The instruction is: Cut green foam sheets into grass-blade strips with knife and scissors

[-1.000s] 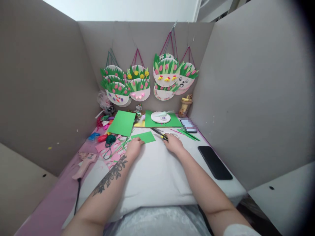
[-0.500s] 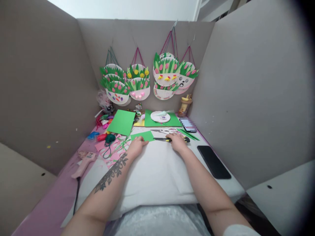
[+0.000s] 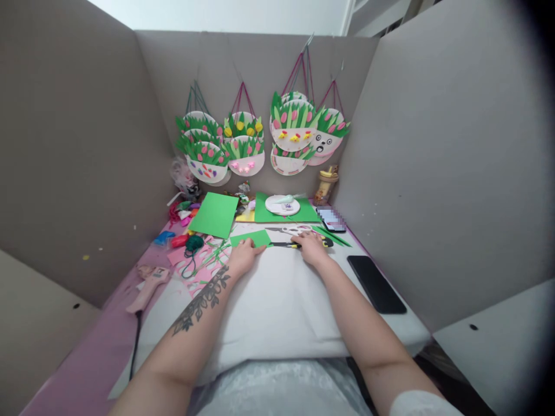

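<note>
My left hand [image 3: 243, 255] rests on a small piece of green paper [image 3: 255, 237], its fingers lying over the sheet and its thumb stretched out to the right. Scissors with black and yellow handles [image 3: 328, 243] lie low over the white table cover, blades toward the left. Over their middle is my right hand [image 3: 309, 245], with fingers closed around them; the fingertips are partly hidden. Just behind that hand sits a second pair of scissors with pale handles [image 3: 299, 229].
Green strips [image 3: 333, 236] and a black phone [image 3: 376, 284] lie to the right. At left are a pink glue gun [image 3: 150, 286], dark green yarn [image 3: 194, 244] and pink paper scraps [image 3: 203, 268]. A larger green sheet [image 3: 215, 215] and a white plate [image 3: 277, 206] stand farther back.
My left hand has shifted slightly to the right, its thumb reaching farther over the paper's edge. My right hand stays at the black and yellow scissors, almost still.
</note>
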Tool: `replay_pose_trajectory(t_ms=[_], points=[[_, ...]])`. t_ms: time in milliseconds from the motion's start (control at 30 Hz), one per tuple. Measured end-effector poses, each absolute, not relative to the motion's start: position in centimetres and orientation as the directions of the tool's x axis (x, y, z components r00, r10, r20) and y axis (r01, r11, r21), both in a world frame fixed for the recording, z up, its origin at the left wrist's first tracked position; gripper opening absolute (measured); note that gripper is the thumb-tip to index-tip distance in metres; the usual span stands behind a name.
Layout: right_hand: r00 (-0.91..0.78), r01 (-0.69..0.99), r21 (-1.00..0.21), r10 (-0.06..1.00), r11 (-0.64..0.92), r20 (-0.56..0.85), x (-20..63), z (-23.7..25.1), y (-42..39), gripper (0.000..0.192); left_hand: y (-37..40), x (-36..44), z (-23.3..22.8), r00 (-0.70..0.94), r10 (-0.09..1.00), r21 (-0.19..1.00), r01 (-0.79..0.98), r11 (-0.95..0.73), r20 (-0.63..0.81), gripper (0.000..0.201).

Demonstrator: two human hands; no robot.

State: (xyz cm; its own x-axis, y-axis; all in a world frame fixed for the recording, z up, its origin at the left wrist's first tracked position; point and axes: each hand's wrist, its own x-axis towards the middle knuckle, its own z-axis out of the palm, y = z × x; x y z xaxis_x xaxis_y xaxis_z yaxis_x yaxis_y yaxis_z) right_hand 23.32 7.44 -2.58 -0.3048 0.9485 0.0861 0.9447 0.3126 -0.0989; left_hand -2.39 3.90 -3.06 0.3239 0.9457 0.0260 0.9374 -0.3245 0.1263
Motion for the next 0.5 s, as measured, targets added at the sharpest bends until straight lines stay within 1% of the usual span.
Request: replay_pose_trajectory(t_ms=[300,500], points=[[-0.327,0.941,-0.059,0.941,0.332,0.088,23.5,-2.5,6.8,0.049,4.0,-2.4,-3.3,0.321,0.947,0.127,0.939,-0.320,0.015,0.043],[-0.400,0.912,-0.063,0.913,0.405,0.075,21.9,-2.1,6.1,0.049,4.1,-2.5,-3.5,0.310,0.950,0.128,0.942,-0.311,0.031,0.042]])
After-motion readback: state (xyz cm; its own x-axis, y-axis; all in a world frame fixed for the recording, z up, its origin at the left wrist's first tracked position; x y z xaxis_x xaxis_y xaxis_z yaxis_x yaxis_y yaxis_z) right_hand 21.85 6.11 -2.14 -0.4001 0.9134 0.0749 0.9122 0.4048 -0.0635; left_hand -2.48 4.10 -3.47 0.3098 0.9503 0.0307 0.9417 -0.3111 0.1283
